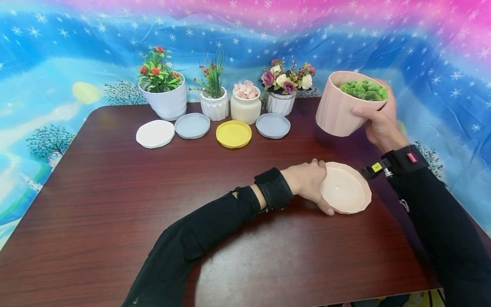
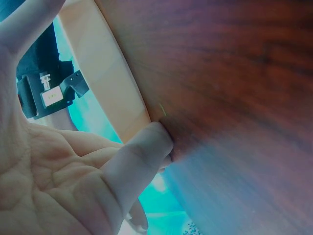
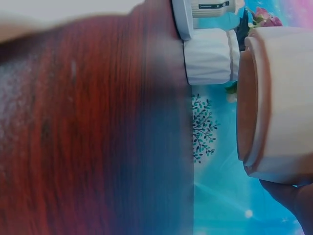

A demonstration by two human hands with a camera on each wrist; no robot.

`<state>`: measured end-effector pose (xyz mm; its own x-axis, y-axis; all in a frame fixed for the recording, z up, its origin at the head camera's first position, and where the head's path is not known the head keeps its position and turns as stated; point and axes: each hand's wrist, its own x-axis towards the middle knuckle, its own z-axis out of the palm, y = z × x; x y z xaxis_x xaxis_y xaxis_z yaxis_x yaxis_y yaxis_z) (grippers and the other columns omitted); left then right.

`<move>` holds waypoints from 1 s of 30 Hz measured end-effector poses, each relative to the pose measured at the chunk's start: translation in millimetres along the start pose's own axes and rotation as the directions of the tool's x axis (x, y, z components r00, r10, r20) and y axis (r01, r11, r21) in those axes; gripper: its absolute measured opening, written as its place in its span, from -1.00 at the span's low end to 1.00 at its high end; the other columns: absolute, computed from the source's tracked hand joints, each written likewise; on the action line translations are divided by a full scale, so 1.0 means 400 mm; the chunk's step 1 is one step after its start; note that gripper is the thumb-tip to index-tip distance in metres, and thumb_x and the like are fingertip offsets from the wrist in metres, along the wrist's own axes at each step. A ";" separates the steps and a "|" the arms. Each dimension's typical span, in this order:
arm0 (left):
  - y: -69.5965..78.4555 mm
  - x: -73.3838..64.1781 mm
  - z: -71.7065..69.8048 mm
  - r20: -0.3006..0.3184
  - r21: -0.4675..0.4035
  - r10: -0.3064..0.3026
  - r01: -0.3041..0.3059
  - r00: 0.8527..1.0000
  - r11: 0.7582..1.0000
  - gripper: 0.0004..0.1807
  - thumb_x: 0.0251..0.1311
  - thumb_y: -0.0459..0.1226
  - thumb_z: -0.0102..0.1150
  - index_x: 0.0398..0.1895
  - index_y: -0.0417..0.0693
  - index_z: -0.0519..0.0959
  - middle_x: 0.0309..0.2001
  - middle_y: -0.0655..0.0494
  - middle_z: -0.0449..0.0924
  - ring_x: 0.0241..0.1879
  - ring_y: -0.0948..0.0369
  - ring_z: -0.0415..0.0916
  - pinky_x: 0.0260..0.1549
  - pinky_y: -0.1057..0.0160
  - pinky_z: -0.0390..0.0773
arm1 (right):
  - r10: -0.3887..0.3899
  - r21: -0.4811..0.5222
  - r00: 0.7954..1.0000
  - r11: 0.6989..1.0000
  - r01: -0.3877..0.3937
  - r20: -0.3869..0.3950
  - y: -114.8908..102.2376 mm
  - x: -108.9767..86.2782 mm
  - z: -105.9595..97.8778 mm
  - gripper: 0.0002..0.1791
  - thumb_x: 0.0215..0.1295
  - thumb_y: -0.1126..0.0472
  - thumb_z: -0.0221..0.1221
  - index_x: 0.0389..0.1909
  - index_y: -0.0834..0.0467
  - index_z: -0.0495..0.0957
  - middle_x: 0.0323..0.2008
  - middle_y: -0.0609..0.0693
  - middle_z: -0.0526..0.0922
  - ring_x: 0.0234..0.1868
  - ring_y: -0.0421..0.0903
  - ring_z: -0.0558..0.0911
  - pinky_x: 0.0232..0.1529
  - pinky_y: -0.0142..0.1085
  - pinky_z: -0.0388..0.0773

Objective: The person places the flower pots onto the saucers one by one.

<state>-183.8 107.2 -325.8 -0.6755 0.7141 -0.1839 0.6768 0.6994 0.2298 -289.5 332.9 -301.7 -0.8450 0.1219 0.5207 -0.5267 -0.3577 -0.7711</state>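
My right hand (image 1: 385, 117) grips a pale pink flowerpot (image 1: 337, 111) by its right side, thumb on the near wall. Leafy green plants (image 1: 364, 90) fill the pot, which is held tilted above the table. In the right wrist view the pot (image 3: 288, 103) shows its stepped underside, with a dark bit of the hand below it. My left hand (image 1: 308, 181) holds a pale pink saucer (image 1: 347, 189) at its left edge, thumb on the near side and fingers on the far side. The left wrist view shows the saucer's outer wall (image 2: 105, 73) close to the tabletop.
Along the back stand a white pot with red flowers (image 1: 166, 100), a small white pot with grass (image 1: 215, 106), a cream pot (image 1: 245, 108) and a white pot with roses (image 1: 280, 103). Before them lie a white saucer (image 1: 155, 133), two grey saucers (image 1: 192, 125) and a yellow saucer (image 1: 233, 133).
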 end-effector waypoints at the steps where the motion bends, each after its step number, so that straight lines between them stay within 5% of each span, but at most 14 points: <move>1: -0.001 0.000 0.000 0.000 -0.002 -0.001 0.001 1.000 1.000 0.42 -0.16 0.45 0.55 0.58 -0.30 0.23 0.23 -0.02 0.51 0.04 0.19 0.60 -0.04 0.26 0.65 | -0.006 0.004 1.000 1.000 0.006 0.000 0.000 -0.002 0.000 -0.06 -0.14 0.75 0.30 0.41 0.33 0.36 0.25 0.28 0.49 0.11 0.10 0.56 0.06 -0.23 0.67; 16: -0.007 0.001 -0.004 0.023 -0.015 0.025 -0.025 0.999 1.000 0.44 -0.12 0.46 0.52 0.61 -0.33 0.18 0.35 -0.10 0.46 0.10 0.18 0.59 0.07 0.33 0.59 | -0.042 0.074 0.999 0.996 0.042 -0.004 -0.024 -0.021 0.004 -0.02 -0.26 0.80 0.29 0.38 0.40 0.38 0.22 0.32 0.52 0.11 0.12 0.59 0.03 -0.21 0.70; 30: -0.012 0.002 -0.004 0.015 -0.053 0.018 -0.017 1.000 0.998 0.43 -0.13 0.45 0.53 0.60 -0.32 0.18 0.26 -0.03 0.48 0.05 0.22 0.59 0.02 0.34 0.59 | -0.080 0.132 0.996 0.988 0.075 0.029 -0.040 -0.043 -0.005 0.01 -0.35 0.82 0.33 0.36 0.45 0.41 0.18 0.39 0.56 0.07 0.13 0.65 0.00 -0.20 0.72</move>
<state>-188.2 104.4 -325.4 -0.6589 0.7269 -0.1937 0.6719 0.6845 0.2828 -266.7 338.4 -299.1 -0.7973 0.1231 0.5909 -0.5720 -0.4666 -0.6746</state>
